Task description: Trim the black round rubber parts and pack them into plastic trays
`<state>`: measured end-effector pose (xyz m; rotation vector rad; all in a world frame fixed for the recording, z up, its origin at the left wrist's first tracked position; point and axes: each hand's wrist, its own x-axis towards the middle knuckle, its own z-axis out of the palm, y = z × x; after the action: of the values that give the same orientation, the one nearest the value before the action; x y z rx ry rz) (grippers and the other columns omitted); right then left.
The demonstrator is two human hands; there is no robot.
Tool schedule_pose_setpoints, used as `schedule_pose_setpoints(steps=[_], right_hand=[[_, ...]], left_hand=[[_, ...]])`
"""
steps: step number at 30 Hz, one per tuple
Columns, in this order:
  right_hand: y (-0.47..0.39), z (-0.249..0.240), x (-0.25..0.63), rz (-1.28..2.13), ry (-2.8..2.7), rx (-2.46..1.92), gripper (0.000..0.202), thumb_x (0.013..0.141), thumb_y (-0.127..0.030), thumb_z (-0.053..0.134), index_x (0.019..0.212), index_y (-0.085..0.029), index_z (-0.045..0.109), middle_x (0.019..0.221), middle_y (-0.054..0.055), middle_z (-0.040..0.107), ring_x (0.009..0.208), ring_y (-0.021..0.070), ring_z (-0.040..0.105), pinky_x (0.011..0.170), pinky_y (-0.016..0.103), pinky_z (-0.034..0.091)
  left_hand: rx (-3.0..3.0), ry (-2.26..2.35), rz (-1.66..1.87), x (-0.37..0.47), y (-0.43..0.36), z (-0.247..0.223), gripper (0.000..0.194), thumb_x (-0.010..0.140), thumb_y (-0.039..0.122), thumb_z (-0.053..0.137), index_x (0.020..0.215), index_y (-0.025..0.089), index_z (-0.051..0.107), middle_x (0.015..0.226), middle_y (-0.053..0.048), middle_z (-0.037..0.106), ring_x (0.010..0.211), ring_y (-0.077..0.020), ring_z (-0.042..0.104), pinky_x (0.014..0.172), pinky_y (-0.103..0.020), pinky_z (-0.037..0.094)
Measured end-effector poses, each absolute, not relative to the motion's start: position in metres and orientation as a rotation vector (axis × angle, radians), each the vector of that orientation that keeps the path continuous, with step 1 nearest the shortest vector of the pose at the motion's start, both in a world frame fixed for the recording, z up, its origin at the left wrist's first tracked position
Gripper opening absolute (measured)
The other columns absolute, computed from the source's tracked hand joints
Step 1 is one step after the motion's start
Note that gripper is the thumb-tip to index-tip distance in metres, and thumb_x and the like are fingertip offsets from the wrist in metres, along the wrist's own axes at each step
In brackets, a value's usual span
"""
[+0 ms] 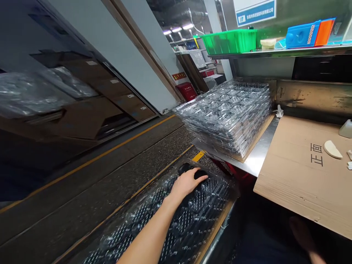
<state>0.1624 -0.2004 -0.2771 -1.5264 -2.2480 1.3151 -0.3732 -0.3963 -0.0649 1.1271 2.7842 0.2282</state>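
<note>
My left hand point(188, 181) reaches over a clear plastic blister tray point(217, 194) low in front of me. Its thumb and fingers are curled about a black rounded part point(201, 173) in one of the tray's far pockets. A second black rounded part point(184, 168) lies just beyond, in the neighbouring pocket. Other pockets show a dotted, ribbed pattern through the clear plastic. Down in the shadow below the bench edge is my right hand point(299, 231); it is dim and blurred, so its fingers cannot be made out.
Stacked clear trays point(225, 110) stand on the metal bench. Right of them lies a cardboard sheet point(291, 176) with a white foam piece point(332, 149). A shelf above carries a green bin point(231, 42) and a blue-and-orange box point(309, 33). Cardboard boxes point(88, 113) stand left.
</note>
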Motion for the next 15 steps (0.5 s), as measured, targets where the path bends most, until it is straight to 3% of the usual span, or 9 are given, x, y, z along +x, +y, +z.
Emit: schedule_pose_setpoints(steps=[7, 15], right_hand=[[-0.197, -0.279, 0.167, 1.320, -2.245, -1.533, 0.038, 0.083, -0.045, 0.046, 0.093, -0.021, 0.075, 0.104, 0.008, 0.076, 0.107, 0.0299, 0.069, 0.103, 0.046, 0.050], [-0.196, -0.284, 0.169, 1.269, -2.306, -1.543, 0.046, 0.082, -0.047, 0.045, 0.100, -0.018, 0.076, 0.110, 0.012, 0.074, 0.112, 0.0314, 0.067, 0.105, 0.046, 0.048]], left_hand=[[1.195, 2.810, 0.202, -0.340, -0.395, -0.052, 0.073, 0.091, 0.064, 0.053, 0.147, 0.017, 0.047, 0.138, -0.017, 0.062, 0.123, -0.0383, 0.060, 0.102, -0.046, 0.048], [1.194, 2.835, 0.360, -0.303, -0.406, -0.064, 0.080, 0.086, 0.070, 0.058, 0.148, 0.021, 0.047, 0.135, -0.016, 0.063, 0.124, -0.0365, 0.059, 0.100, -0.046, 0.050]])
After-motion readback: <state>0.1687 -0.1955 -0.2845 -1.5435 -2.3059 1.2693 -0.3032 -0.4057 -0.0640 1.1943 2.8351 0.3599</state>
